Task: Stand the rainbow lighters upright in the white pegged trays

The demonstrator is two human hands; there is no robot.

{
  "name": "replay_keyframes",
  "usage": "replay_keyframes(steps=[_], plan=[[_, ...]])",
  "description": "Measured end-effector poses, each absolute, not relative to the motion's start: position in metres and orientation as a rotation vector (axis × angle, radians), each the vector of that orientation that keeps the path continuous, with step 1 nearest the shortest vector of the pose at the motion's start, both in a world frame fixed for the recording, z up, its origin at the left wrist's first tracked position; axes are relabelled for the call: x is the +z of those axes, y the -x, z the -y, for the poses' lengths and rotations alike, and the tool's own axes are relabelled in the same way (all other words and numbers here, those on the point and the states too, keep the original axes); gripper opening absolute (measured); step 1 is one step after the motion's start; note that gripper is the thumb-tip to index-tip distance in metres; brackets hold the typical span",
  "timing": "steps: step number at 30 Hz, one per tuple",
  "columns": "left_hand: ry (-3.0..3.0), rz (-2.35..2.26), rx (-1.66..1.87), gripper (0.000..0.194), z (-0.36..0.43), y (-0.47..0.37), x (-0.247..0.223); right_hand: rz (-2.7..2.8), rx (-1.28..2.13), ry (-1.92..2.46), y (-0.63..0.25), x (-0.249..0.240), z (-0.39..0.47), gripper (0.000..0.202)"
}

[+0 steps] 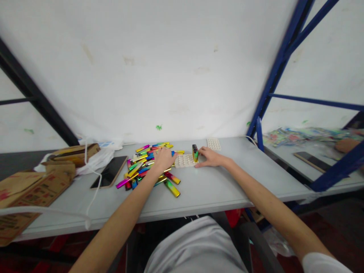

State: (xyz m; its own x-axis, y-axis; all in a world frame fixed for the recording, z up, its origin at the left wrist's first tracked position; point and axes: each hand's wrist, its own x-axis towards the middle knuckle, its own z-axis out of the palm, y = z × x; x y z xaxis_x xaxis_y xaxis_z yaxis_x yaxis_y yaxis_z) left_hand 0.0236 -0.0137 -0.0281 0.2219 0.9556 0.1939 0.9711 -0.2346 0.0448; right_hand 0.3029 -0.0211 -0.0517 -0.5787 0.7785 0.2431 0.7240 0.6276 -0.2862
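Observation:
My left hand (163, 158) is over a loose pile of shiny, multicoloured lighters (136, 169). Its fingertips are among the lighters, and whether they pinch one is hidden. To the right of the pile lies a cream tray with rows of holes (184, 161). A short row of lighters stands upright (195, 153) at the tray's right end, dark tops up. Beside that row is my right hand (209, 157), thumb and fingers spread apart around the tray's right end. I cannot tell how firmly it touches the tray or the standing lighters.
A second cream holed tray (214, 144) lies near the wall. On the left are a dark phone (110, 172), cardboard boxes (36, 185) and a white cable (93, 204). A blue metal frame (273, 83) bounds the right side; another phone (313, 161) lies beyond it.

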Motion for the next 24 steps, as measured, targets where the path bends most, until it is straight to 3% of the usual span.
replay_keyframes(steps=[21, 24], plan=[[2.286, 1.837, -0.23, 0.043, 0.015, -0.029, -0.027, 2.557, 0.217, 1.249, -0.304, -0.043, 0.026, 0.067], [2.325, 1.865, -0.238, 0.041, 0.015, -0.027, -0.026, 2.518, 0.233, 1.361, -0.31, -0.017, 0.043, 0.052]])
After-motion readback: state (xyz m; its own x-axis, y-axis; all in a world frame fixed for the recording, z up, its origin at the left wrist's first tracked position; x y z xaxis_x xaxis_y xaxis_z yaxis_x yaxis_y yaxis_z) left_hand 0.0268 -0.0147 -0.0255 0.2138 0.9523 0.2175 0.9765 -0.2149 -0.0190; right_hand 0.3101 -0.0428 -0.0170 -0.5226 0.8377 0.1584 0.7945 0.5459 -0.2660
